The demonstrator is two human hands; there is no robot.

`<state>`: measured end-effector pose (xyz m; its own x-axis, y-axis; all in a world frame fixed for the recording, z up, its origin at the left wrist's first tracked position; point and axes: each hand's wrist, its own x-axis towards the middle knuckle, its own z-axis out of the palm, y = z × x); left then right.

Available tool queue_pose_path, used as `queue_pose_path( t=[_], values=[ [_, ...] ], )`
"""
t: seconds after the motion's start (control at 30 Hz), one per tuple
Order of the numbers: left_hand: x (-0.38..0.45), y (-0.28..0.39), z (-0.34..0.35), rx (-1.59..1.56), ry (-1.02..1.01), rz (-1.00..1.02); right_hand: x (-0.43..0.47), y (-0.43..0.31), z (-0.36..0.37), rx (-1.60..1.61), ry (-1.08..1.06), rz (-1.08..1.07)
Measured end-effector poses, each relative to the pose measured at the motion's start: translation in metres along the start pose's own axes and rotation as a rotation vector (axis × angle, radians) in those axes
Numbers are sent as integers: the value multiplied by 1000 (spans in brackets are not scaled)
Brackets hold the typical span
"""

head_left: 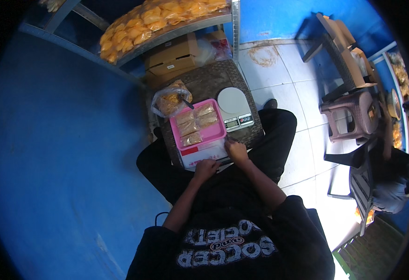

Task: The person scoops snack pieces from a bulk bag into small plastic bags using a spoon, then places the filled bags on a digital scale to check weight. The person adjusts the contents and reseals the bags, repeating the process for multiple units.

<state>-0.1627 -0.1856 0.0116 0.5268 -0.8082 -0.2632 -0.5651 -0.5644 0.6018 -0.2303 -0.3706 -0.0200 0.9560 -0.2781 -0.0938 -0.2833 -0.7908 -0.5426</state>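
Note:
My left hand (205,170) is at the table's near edge, its fingers curled by a dark, narrow object that I cannot make out. To its right, my right hand (236,150) is closed near the corner of a pink plastic tray (213,134); whether it grips something is unclear. Several clear packets of light brown food (187,128) lie in the tray. The tray rests partly on a white and red printed sheet or box (208,154). A digital kitchen scale (233,101) stands right of the tray. Behind the tray's left corner, an open plastic bag (171,101) holds orange-brown food and a dark-handled utensil (187,103).
The brown woven-pattern table (204,78) stands between my knees. Beyond it are cardboard boxes (171,56) under a metal shelf with big bags of chips (155,21). A blue wall (68,140) is close on the left. Right are a plastic stool (348,113) and a seated person (390,175).

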Motion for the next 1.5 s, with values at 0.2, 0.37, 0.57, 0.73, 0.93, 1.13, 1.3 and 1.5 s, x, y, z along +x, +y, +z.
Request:
queue_pose_path(
  t=[0.2,0.37,0.57,0.73,0.93,1.13,1.3,1.5],
  values=[
    [-1,2,-2,-38,32,-64,-2,-1,-5,78,-9,55],
    [0,4,-7,-58,28,-115,-3,-4,-11,117,53,-12],
    [0,3,-4,-80,34,-136,0,-4,-4,40,-41,25],
    [1,-2,-1,-102,38,-164,-2,-6,-7,106,95,128],
    [0,-8,1,-150,81,-188,-33,-14,-25,180,-193,-186],
    [0,-7,1,-123,57,-234,-15,-9,-21,237,192,14],
    [0,-7,0,-144,56,-226,3,-2,-8,59,84,61],
    [0,-9,1,-137,114,-127,16,12,11,-115,39,38]
  ],
)
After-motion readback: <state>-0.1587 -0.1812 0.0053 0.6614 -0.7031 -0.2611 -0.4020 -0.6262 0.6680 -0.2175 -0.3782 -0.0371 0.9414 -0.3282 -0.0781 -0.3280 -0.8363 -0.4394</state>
